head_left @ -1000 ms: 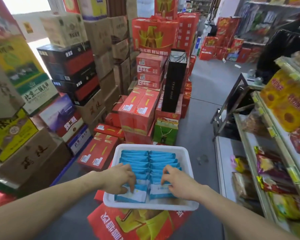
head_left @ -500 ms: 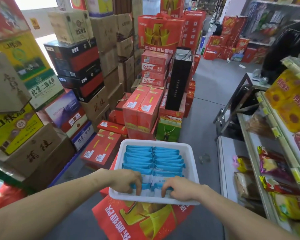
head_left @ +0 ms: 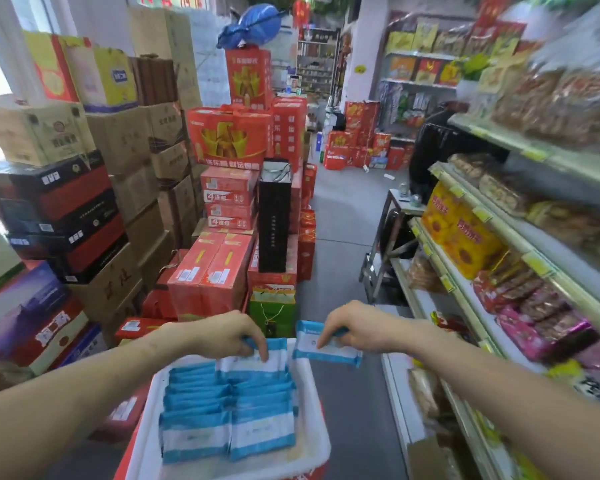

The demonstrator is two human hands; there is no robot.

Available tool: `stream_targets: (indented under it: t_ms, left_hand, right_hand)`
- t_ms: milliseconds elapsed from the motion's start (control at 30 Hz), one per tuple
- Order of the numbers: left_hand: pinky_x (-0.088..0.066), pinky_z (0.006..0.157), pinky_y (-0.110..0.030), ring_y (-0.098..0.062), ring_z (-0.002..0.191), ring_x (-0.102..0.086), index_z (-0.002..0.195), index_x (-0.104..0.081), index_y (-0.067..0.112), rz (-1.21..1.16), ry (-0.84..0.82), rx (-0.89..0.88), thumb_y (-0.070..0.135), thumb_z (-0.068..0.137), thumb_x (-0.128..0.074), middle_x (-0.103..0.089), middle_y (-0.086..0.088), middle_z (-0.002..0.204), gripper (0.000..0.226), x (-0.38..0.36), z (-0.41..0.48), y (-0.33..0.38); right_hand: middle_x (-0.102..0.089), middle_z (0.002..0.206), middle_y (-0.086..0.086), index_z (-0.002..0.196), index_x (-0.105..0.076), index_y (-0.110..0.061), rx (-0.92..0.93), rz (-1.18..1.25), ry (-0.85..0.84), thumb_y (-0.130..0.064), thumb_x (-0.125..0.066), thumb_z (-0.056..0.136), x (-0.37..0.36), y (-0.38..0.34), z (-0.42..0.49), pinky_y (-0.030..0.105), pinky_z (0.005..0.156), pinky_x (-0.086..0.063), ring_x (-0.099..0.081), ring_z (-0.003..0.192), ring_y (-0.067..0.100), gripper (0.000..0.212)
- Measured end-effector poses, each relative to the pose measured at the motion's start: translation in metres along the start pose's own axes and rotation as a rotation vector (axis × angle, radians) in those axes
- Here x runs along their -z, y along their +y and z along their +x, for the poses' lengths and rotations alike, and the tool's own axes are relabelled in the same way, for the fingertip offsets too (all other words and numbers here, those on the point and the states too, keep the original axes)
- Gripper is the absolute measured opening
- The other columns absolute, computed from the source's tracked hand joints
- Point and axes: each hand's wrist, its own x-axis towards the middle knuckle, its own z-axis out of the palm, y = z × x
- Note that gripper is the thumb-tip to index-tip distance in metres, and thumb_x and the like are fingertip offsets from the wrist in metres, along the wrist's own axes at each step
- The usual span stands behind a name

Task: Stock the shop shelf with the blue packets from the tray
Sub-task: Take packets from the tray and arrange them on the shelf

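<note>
Goods [head_left: 568,98] on the top shelf [head_left: 534,153] are blurred, and print on the blue packets [head_left: 260,429] is unreadable.

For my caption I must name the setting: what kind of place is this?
Most likely a small grocery shop: shelves of packaged snacks on the right, stacked cartons and red gift boxes on the left.

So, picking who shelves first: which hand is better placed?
Right. The right hand holds a blue packet past the tray, nearer the shelf; the left hand holds its packet over the tray.
</note>
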Motion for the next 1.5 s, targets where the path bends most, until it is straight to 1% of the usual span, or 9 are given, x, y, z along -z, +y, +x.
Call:
stream_targets:
  t_ms: [433, 533, 700, 800, 867, 1033, 1233, 1367, 1500]
  left_hand:
    - [-0.053, 0.085, -0.029, -0.006, 0.092, -0.066, 0.107, -0.080, 0.030, 0.260, 0.144, -0.665, 0.004, 0.097, -0.065, -0.072, 0.017, 0.106, 0.032, 0.215, 0.175, 0.370]
    - [-0.054, 0.079, -0.032, -0.009, 0.086, -0.066, 0.103, -0.080, 0.034, 0.308, 0.139, -0.829, 0.008, 0.098, -0.065, -0.072, 0.019, 0.099, 0.030, 0.220, 0.203, 0.480]
    - [-0.037, 0.061, -0.007, 0.011, 0.066, -0.056, 0.105, -0.080, 0.015, 0.335, 0.131, -1.092, -0.001, 0.096, -0.065, -0.063, 0.035, 0.070, 0.024, 0.182, 0.222, 0.663]
    - [-0.045, 0.073, -0.017, 0.006, 0.084, -0.063, 0.102, -0.081, 0.024, 0.422, 0.079, -1.186, 0.001, 0.093, -0.068, -0.073, 0.026, 0.093, 0.028, 0.149, 0.231, 0.746]
    - [-0.050, 0.083, -0.028, -0.008, 0.096, -0.066, 0.101, -0.081, 0.030, 0.435, 0.077, -1.232, 0.004, 0.091, -0.069, -0.075, 0.010, 0.108, 0.030, 0.126, 0.238, 0.791]
    - [-0.051, 0.086, -0.035, -0.011, 0.093, -0.064, 0.100, -0.078, 0.041, 0.475, 0.083, -1.332, 0.013, 0.091, -0.069, -0.073, 0.007, 0.106, 0.031, 0.071, 0.244, 0.874]
    - [-0.060, 0.084, -0.035, -0.014, 0.095, -0.069, 0.097, -0.079, 0.041, 0.337, 0.023, -1.386, 0.012, 0.097, -0.064, -0.072, 0.013, 0.108, 0.033, 0.043, 0.246, 0.925]
    - [-0.059, 0.073, -0.020, -0.004, 0.085, -0.071, 0.098, -0.079, 0.040, 0.326, 0.022, -1.400, 0.012, 0.098, -0.065, -0.073, 0.022, 0.102, 0.032, 0.048, 0.252, 0.937]
    - [-0.063, 0.077, -0.028, -0.007, 0.088, -0.073, 0.100, -0.080, 0.037, 0.292, 0.001, -1.439, 0.011, 0.098, -0.065, -0.074, 0.018, 0.105, 0.031, 0.050, 0.263, 0.948]
  right_hand:
    - [-0.062, 0.106, -0.022, 0.107, -0.078, -0.043, -0.419, -0.176, 0.435, -0.010, -0.068, 0.095, 0.260, 0.074, -0.335, 0.034, 0.093, -0.049, -0.057, 0.098, 0.003, 0.037]
    - [-0.068, 0.102, -0.007, 0.107, -0.080, -0.040, -0.548, -0.219, 0.517, -0.010, -0.073, 0.090, 0.279, 0.077, -0.432, 0.038, 0.086, -0.049, -0.058, 0.090, 0.010, 0.035]
    - [-0.074, 0.094, -0.017, 0.106, -0.082, -0.032, -0.751, -0.224, 0.612, -0.011, -0.074, 0.085, 0.277, 0.074, -0.590, 0.029, 0.075, -0.049, -0.064, 0.082, 0.006, 0.031]
    - [-0.074, 0.095, -0.005, 0.106, -0.078, -0.044, -0.945, -0.229, 0.627, -0.016, -0.072, 0.085, 0.255, 0.069, -0.686, 0.038, 0.081, -0.051, -0.064, 0.087, 0.018, 0.036]
    - [-0.071, 0.093, -0.003, 0.108, -0.078, -0.043, -1.087, -0.226, 0.619, -0.014, -0.074, 0.085, 0.232, 0.065, -0.741, 0.027, 0.080, -0.050, -0.062, 0.084, 0.005, 0.037]
    - [-0.056, 0.094, -0.028, 0.110, -0.077, -0.037, -1.330, -0.110, 0.630, -0.005, -0.069, 0.091, 0.162, 0.064, -0.829, 0.013, 0.073, -0.038, -0.054, 0.082, -0.017, 0.038]
    - [-0.064, 0.115, -0.014, 0.103, -0.075, -0.033, -1.359, 0.016, 0.720, -0.001, -0.069, 0.092, 0.134, 0.086, -0.880, 0.023, 0.088, -0.051, -0.062, 0.101, 0.009, 0.035]
    - [-0.065, 0.116, -0.011, 0.101, -0.074, -0.034, -1.427, -0.010, 0.663, 0.000, -0.068, 0.090, 0.121, 0.098, -0.902, 0.025, 0.090, -0.051, -0.063, 0.103, 0.010, 0.037]
    - [-0.054, 0.114, -0.009, 0.103, -0.069, -0.035, -1.443, -0.176, 0.593, -0.007, -0.066, 0.091, 0.103, 0.119, -0.891, 0.031, 0.095, -0.047, -0.057, 0.103, 0.014, 0.031]
